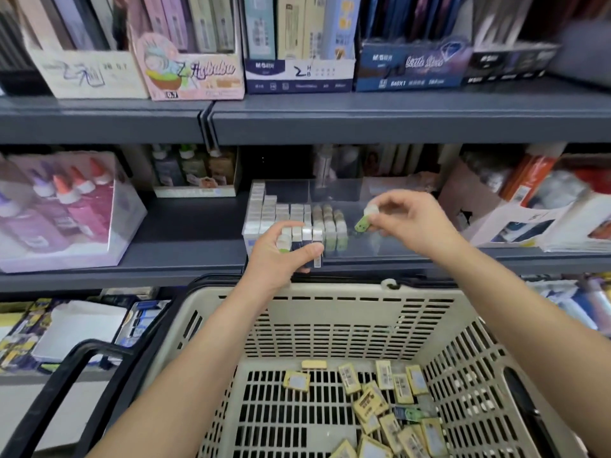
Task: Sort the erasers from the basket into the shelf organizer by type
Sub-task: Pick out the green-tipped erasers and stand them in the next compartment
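Store shelving in grey metal, seen from above the person's arms. Far to the left of both grips, a clear, hard plastic box (71, 209) holds glue bottles with cone-shaped caps.

The left hand (281, 251) is raised, its grip closed round a short row of dark-blue-sleeved erasers (305, 241). They are small rectangular blocks with pale ends up, fingers curled behind them and the thumb across the front.

Just behind this grip stands the shelf organizer (334, 190), a clear plastic tray with dividers. Its left bay is packed with upright white block erasers (276, 209). The next bay holds rows of pale erasers in green sleeves (332, 223).

To the right, the right hand (410, 219) hovers over the organizer, wrist bent. Its grip is narrow: thumb and fingertips pinch one green-sleeved eraser (363, 223), tilted, white end up.

Below both grips sits the basket (330, 314), beige moulded plastic with slotted walls and floor and black handles. On its floor, beneath the right grip, lie loose yellow-wrapped erasers (390, 401), flat rectangles with barcode labels. A small green-and-blue one (410, 414) lies among them.
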Motion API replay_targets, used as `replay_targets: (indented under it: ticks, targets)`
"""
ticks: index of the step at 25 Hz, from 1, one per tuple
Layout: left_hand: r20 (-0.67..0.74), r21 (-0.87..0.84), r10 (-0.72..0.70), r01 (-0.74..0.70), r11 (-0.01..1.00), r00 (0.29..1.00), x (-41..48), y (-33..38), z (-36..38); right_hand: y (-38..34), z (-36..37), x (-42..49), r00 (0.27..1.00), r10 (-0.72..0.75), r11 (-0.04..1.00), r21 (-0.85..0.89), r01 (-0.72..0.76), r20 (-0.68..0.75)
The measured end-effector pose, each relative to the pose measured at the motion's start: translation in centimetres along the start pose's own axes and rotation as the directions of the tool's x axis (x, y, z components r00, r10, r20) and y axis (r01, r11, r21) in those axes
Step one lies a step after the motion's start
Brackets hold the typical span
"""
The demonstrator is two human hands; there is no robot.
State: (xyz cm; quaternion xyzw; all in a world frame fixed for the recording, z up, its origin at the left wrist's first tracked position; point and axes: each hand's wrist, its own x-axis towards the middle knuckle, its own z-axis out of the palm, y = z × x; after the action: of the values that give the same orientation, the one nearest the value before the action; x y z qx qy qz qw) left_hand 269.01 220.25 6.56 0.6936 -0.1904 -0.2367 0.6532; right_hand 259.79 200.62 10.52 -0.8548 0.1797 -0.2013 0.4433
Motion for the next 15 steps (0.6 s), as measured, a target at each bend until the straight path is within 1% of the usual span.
replay_targets:
  ticks: [2, 3, 4, 8, 11, 15]
  targets:
    - [-0.020, -0.009, -0.016, 0.016, 1.000, 1.000, 0.3, -0.4, 0.2, -0.1, -0.3, 2.3, 0.994, -0.049, 0.982, -0.186, 0.030, -0.095]
    - [-0.027, -0.024, -0.016, 0.015, 1.000, 0.999, 0.4, -0.6, 0.2, -0.2, -0.2, 3.3, 0.990, -0.074, 0.967, -0.252, 0.041, -0.123]
    - [-0.033, -0.038, -0.018, 0.017, 0.999, 0.999, 0.4, -0.7, 0.2, -0.2, 0.3, 4.2, 0.987, -0.088, 0.959, -0.280, 0.049, -0.131]
    - [-0.024, -0.070, -0.033, 0.031, 0.997, 0.999, 0.8, -1.1, -0.3, 0.4, 2.3, 6.7, 0.998, -0.063, 0.915, -0.402, 0.047, -0.028]
    - [-0.007, -0.060, -0.035, 0.034, 0.998, 0.999, 0.9, -1.3, -0.4, 0.9, 3.5, 7.4, 0.998, -0.013, 0.908, -0.417, 0.036, 0.057]
    - [-0.009, -0.035, -0.042, 0.041, 0.999, 0.999, 0.9, -1.4, -0.4, 1.9, 5.0, 7.4, 0.992, 0.084, 0.877, -0.479, -0.030, 0.092]
